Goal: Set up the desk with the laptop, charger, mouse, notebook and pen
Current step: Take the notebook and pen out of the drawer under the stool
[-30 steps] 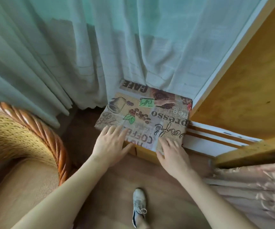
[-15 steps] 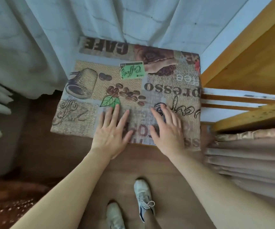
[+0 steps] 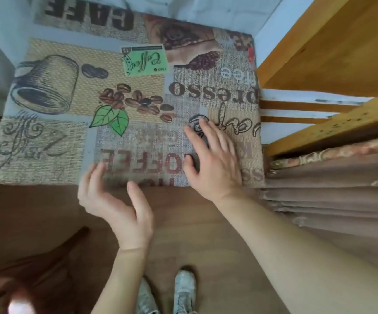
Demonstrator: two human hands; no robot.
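A small desk (image 3: 47, 141) covered by a coffee-print cloth fills the upper middle of the head view. My right hand (image 3: 213, 159) lies flat, palm down, on the cloth near its front right corner. Just off the desk's front edge my left hand (image 3: 117, 200) is raised, fingers spread and slightly curled, holding nothing. No laptop, charger, mouse, notebook or pen shows in the frame.
A yellow wooden shelf unit (image 3: 333, 53) stands right of the desk. Below it hangs a brown pleated curtain (image 3: 333, 191). White curtains (image 3: 0, 30) hang behind the desk. My shoes (image 3: 183, 291) stand on the wooden floor; a dark chair leg (image 3: 54, 254) is at lower left.
The view has come closer over the desk. My left hand lifted off the cloth and pulled back past the front edge; my right hand stays flat on the cloth.
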